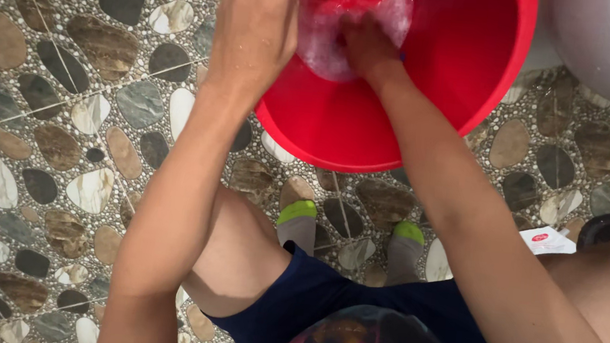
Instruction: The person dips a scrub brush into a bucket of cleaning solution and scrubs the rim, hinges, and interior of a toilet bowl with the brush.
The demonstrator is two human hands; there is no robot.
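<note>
Hands in red basin of soapy water

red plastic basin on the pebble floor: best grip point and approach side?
Probably the round red plastic basin's near rim, from the person's side: that thin lip is bare and exposed above the pebble-pattern floor. The left hand covers the left rim, and the right hand is in the suds.

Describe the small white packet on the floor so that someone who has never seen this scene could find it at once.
Start from the big red basin on the pebble-pattern floor, where both hands are in soapy water. Follow the right forearm down toward the right knee; the small white packet lies flat on the floor just beyond it. It is the only white, straight-edged thing among the rounded stones, with a small red mark.
</note>
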